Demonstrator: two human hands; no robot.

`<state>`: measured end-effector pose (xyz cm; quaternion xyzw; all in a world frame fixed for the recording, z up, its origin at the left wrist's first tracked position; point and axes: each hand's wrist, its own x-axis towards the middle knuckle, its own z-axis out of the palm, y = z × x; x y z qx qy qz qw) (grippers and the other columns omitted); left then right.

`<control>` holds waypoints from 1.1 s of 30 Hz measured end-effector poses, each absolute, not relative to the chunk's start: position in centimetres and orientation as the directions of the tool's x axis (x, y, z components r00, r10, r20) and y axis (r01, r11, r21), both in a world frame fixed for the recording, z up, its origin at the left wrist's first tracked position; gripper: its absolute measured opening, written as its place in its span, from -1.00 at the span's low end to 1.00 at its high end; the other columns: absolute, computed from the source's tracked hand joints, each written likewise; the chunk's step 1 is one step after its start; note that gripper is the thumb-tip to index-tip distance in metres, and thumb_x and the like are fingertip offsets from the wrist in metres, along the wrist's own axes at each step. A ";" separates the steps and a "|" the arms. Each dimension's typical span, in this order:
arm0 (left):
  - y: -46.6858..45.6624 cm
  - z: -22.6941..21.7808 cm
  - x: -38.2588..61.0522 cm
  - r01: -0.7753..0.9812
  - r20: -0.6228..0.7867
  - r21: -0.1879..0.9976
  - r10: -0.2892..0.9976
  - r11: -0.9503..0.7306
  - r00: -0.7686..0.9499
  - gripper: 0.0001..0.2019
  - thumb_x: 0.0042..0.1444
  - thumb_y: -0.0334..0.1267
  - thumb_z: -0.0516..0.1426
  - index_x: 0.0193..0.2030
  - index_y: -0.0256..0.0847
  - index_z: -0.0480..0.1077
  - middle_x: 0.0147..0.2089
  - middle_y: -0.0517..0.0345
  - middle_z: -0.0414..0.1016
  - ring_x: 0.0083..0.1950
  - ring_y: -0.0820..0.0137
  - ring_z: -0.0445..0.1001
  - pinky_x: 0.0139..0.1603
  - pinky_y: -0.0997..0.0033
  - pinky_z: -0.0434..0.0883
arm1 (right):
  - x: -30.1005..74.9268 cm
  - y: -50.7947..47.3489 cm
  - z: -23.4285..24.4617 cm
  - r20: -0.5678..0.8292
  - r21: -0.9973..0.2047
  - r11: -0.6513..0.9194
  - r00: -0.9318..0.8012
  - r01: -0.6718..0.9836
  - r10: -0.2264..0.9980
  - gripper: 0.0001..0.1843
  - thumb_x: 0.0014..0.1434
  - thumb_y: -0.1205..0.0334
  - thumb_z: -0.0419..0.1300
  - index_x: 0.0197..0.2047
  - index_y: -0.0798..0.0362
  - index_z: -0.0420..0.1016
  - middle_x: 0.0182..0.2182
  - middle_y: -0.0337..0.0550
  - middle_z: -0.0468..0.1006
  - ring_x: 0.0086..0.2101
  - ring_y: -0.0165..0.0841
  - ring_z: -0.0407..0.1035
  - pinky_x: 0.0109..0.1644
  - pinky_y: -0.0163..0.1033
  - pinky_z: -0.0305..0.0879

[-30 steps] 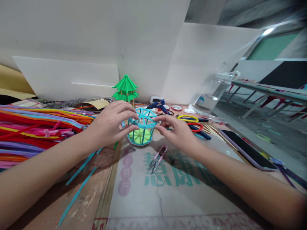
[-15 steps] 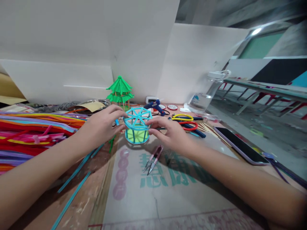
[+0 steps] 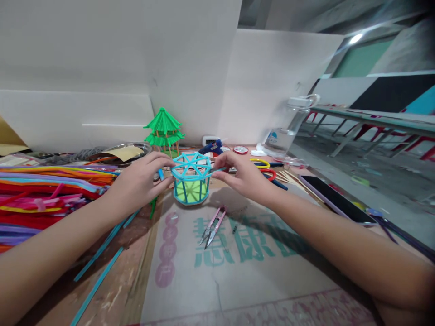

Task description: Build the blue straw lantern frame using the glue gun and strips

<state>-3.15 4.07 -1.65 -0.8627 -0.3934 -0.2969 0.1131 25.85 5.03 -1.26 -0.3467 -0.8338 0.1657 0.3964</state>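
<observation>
A small round cage of light-blue pipe cleaners stands mid-table, with a spoked top, dark teal uprights and a lime-green base. My left hand grips its upper left rim between thumb and fingers. A small blue piece shows under those fingers; what it is I cannot tell. At the cage's right, my right hand pinches a short blue pipe cleaner, its tip close to the rim; whether they touch is unclear. Pink thread snips lie in front, blades towards me.
Behind stand a green pagoda model, a blue glue gun and a water bottle. Colourful pipe cleaners pile up at left, with loose blue strips nearer. Scissors with red and yellow handles and a phone are at right.
My right hand has drawn slightly away from the cage's rim, and the blue pipe cleaner in its pinch shows more clearly. My left hand stays at the rim. The view has shifted a little.
</observation>
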 end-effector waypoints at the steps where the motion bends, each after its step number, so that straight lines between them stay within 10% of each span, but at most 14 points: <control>1: 4.1 -1.7 -3.2 0.746 0.603 0.038 0.610 -0.665 0.514 -0.70 0.31 -0.06 0.07 0.03 -0.17 0.43 0.09 -0.05 0.50 0.08 0.13 0.54 0.04 0.17 0.48 | 25.9 5.2 -1.3 0.546 -0.557 0.699 -0.438 0.448 0.715 -0.89 0.25 0.21 0.26 -0.23 0.02 0.41 -0.32 -0.21 0.53 -0.30 -0.35 0.41 -0.25 -0.26 0.34; 21: 5.3 -2.8 -3.7 0.713 0.588 0.269 0.697 -0.648 0.411 -0.72 0.26 -0.13 0.18 0.06 -0.13 0.37 0.14 -0.02 0.50 0.16 0.07 0.48 0.17 -0.04 0.47 | 25.3 5.1 -1.7 0.495 -0.686 0.652 -0.451 0.322 0.743 -0.73 0.28 0.44 0.17 0.02 0.02 0.48 -0.26 -0.21 0.62 -0.24 -0.38 0.56 -0.09 -0.23 0.44; 33: 5.3 -2.9 -3.4 0.695 0.597 0.292 0.693 -0.657 0.405 -0.74 0.27 -0.14 0.13 0.05 -0.12 0.37 0.13 -0.05 0.50 0.17 0.13 0.49 0.21 0.01 0.44 | 25.4 4.8 -2.3 0.597 -0.421 0.754 -0.472 0.504 0.649 -0.90 0.30 0.24 0.23 -0.11 0.02 0.46 -0.26 -0.17 0.58 -0.29 -0.34 0.42 -0.18 -0.22 0.30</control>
